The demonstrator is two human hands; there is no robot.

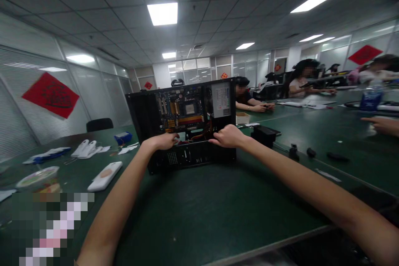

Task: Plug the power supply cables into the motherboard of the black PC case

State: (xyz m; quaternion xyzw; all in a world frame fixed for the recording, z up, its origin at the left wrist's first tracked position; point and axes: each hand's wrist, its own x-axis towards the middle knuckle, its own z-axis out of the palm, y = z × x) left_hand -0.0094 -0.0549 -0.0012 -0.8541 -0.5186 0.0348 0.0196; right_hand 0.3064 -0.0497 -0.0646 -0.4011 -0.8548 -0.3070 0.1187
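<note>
The computer case (193,157) stands open at twelve o'clock on the bench (202,208), your left hand (163,141) and right hand (230,136) curled at its near edge. Whether either pinches anything, I cannot tell.

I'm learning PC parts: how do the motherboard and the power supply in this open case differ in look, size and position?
The motherboard is dark and crowded with slots; the power supply shows a flat, light grey face with printing. The motherboard's visible face is wider than the power supply's. The motherboard sits nearer the middle, the power supply to its right. Both are inside the black case.
</note>
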